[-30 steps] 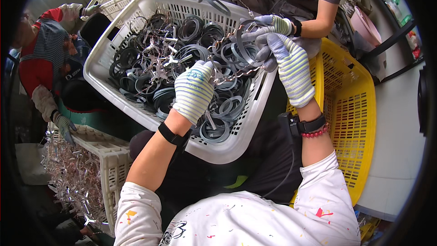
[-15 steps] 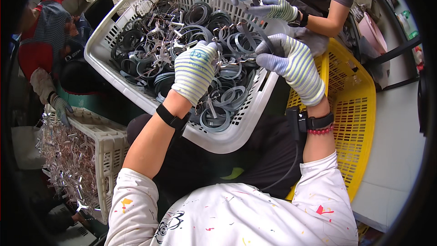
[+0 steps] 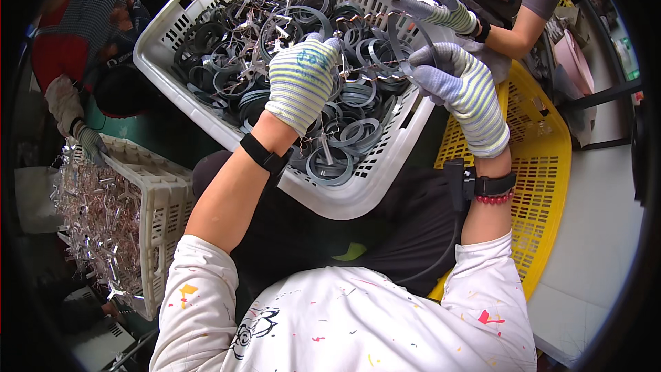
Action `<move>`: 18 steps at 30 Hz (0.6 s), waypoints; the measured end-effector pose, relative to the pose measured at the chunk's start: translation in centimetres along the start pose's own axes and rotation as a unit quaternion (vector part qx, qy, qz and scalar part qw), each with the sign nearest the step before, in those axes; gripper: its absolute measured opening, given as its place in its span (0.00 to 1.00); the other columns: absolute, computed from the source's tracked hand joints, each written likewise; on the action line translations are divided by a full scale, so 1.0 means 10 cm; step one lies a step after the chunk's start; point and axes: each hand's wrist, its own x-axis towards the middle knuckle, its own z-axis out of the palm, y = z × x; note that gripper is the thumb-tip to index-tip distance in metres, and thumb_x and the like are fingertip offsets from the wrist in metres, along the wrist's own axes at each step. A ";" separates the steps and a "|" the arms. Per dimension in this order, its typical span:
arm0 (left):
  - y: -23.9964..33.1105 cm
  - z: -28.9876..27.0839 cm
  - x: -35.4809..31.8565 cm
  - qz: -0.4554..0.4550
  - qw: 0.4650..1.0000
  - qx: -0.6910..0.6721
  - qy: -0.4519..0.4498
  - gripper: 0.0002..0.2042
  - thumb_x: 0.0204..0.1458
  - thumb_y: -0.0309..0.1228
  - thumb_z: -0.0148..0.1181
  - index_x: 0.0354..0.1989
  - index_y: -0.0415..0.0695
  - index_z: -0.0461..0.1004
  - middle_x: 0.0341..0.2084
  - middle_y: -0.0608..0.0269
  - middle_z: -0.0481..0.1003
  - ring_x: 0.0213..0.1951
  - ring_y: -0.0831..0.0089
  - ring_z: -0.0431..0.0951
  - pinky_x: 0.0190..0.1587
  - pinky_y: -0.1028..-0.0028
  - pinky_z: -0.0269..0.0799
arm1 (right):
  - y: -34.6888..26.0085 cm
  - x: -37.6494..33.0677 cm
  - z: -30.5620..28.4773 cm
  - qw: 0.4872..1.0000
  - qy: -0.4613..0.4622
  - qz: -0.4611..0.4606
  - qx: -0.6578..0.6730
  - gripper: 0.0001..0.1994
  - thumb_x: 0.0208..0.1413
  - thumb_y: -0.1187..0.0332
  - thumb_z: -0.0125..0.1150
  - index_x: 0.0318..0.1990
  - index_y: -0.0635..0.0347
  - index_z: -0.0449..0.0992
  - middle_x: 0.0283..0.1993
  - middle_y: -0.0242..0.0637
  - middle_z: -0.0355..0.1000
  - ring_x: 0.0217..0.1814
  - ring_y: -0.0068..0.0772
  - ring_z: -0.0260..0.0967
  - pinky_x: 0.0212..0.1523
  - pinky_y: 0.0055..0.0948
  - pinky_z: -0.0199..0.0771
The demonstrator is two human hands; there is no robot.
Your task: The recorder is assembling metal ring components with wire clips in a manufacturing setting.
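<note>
My left hand [image 3: 303, 83], in a striped knit glove, is closed above the heap in the white basket [image 3: 206, 124]. Its fingertips face away, so what they pinch is hidden; a large grey ring [image 3: 265, 43] shows just beyond them. To its right, my right hand [image 3: 465, 93], gloved alike, pinches a curved dark grey band [image 3: 394, 34] between thumb and fingers near the basket's right rim. Beneath both hands lie many coiled grey metal rings [image 3: 330, 165], tangled with silver clip-like pieces [image 3: 256, 71] and thin copper-coloured wires.
Across the basket, a co-worker's gloved hand [image 3: 444, 12] is near a grey band and a silver piece. A yellow basket [image 3: 537, 186] stands at my right. At left, another person's glove [image 3: 91, 143] touches a tilted white crate [image 3: 169, 193] of silver and copper-coloured pieces.
Both my hands have shifted slightly right, and the band in my right hand now stands more upright. The co-worker's fingers have spread, with a silver piece now visible there.
</note>
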 end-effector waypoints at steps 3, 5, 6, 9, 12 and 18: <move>0.00 -0.01 -0.05 -0.052 0.997 0.020 -0.060 0.07 0.50 0.25 0.60 0.37 0.47 0.76 0.30 0.55 0.75 0.31 0.54 0.79 0.30 0.59 0.74 | 0.09 0.00 0.26 0.995 0.078 -0.031 -0.050 0.17 0.60 0.68 0.69 0.54 0.66 0.79 0.40 0.32 0.81 0.38 0.18 0.77 0.40 0.21 0.78; 0.05 0.03 -0.05 -0.057 0.996 0.010 -0.067 0.07 0.50 0.25 0.60 0.38 0.47 0.76 0.30 0.55 0.75 0.32 0.53 0.79 0.31 0.58 0.74 | 0.17 -0.02 0.38 0.989 0.129 -0.023 -0.071 0.23 0.61 0.67 0.68 0.62 0.64 0.74 0.42 0.32 0.80 0.38 0.14 0.75 0.35 0.14 0.76; 0.06 0.05 -0.04 -0.061 0.995 0.004 -0.073 0.07 0.50 0.25 0.60 0.38 0.47 0.76 0.30 0.55 0.75 0.32 0.53 0.79 0.31 0.58 0.74 | 0.25 -0.01 0.48 0.979 0.128 -0.066 -0.142 0.25 0.60 0.66 0.68 0.63 0.65 0.73 0.44 0.37 0.81 0.41 0.19 0.77 0.39 0.19 0.79; 0.15 0.07 -0.08 -0.071 0.992 -0.052 -0.092 0.08 0.49 0.25 0.62 0.38 0.46 0.75 0.31 0.55 0.76 0.34 0.52 0.79 0.34 0.58 0.75 | 0.40 -0.06 0.70 0.887 0.162 -0.248 -0.355 0.23 0.56 0.63 0.70 0.58 0.62 0.77 0.39 0.48 0.81 0.39 0.43 0.81 0.42 0.37 0.80; 0.21 0.08 -0.17 -0.090 0.980 -0.105 -0.145 0.10 0.48 0.26 0.64 0.40 0.44 0.76 0.33 0.54 0.78 0.37 0.52 0.80 0.38 0.59 0.77 | 0.38 -0.06 0.70 0.873 0.143 -0.289 -0.367 0.24 0.54 0.64 0.72 0.58 0.61 0.77 0.38 0.47 0.81 0.39 0.45 0.81 0.42 0.38 0.80; 0.32 -0.01 -0.13 -0.140 0.952 -0.174 -0.209 0.11 0.52 0.28 0.63 0.44 0.44 0.79 0.36 0.53 0.80 0.38 0.52 0.81 0.40 0.60 0.77 | 0.28 -0.03 0.55 0.929 0.153 -0.204 -0.268 0.25 0.58 0.67 0.70 0.64 0.58 0.74 0.40 0.33 0.82 0.31 0.11 0.68 0.35 0.18 0.73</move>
